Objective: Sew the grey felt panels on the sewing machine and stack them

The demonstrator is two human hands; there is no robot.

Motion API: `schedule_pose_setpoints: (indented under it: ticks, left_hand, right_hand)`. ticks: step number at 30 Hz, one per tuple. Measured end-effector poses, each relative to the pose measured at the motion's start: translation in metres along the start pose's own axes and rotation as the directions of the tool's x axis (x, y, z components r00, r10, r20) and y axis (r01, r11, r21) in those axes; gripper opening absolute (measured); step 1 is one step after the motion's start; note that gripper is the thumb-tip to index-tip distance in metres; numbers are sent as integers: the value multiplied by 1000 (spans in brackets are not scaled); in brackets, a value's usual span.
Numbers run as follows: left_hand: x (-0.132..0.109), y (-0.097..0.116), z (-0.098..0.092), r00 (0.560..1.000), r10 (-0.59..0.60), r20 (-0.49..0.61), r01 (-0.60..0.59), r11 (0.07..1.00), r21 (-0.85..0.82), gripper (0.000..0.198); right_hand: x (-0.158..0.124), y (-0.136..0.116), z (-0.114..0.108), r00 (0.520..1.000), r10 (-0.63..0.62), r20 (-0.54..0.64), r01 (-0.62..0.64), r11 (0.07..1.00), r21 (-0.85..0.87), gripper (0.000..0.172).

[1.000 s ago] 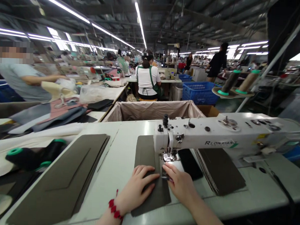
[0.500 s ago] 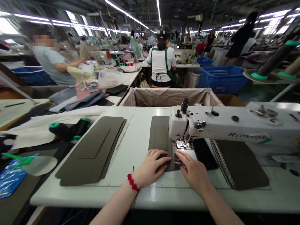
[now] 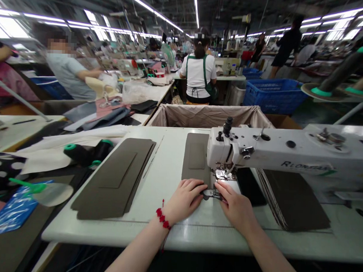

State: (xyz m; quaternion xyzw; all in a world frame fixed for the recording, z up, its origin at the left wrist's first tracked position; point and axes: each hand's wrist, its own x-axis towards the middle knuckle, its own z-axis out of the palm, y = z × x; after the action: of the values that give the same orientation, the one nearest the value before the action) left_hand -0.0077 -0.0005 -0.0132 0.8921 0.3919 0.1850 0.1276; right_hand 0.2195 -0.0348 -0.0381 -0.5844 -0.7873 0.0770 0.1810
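Observation:
My left hand rests on the near end of a grey-brown panel, its fingers stretched forward and pressing lightly. A smaller rectangular piece lies on that panel, whose right side goes beneath the head of a white sewing machine. My right hand lies just in front of the presser foot, fingers extended, index fingertip by the needle plate. Between both hands shows a small dark metal piece; its kind is unclear, and my right fingers partly hide it.
Stacks of grey-brown panels lie left and right. A black flat object sits beside the needle area. Black thread cones stand at left. Behind the table is a cloth-lined bin; co-workers sit and stand beyond.
The panel has slid away from me past the presser foot, its near end drawing forward from under my left hand. More of the metal piece shows. Both hands stay nearly in place.

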Motion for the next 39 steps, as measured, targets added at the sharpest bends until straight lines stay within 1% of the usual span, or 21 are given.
schedule_pose_setpoints:
  ticks: [3, 9, 15, 25, 30, 39]
  left_hand:
    - [0, -1, 3, 1000, -20, -11, 20, 1000, 22, 39]
    - [0, -6, 8, 997, -68, 21, 65, 993, 94, 49]
    - [1, -7, 10, 997, -77, 24, 73, 988, 134, 56]
    - [-1, -9, 11, 999, -54, -2, 54, 986, 158, 59]
    - [-1, -11, 11, 998, -54, 17, 50, 986, 157, 59]
    - [-3, -11, 13, 998, -63, -2, 63, 990, 127, 57]
  right_hand:
    - [-1, 1, 1, 1000, -6, -6, 6, 1000, 10, 57]
    - [-2, 3, 5, 1000, -9, -26, 9, 1000, 13, 57]
    - [-2, 4, 8, 999, -16, -31, 17, 999, 35, 57]
    - [0, 6, 13, 999, -19, -30, 21, 997, 68, 61]
    - [-1, 6, 14, 999, -17, -48, 20, 997, 69, 61]
    - [-3, 6, 12, 999, -24, -43, 25, 1000, 15, 60]
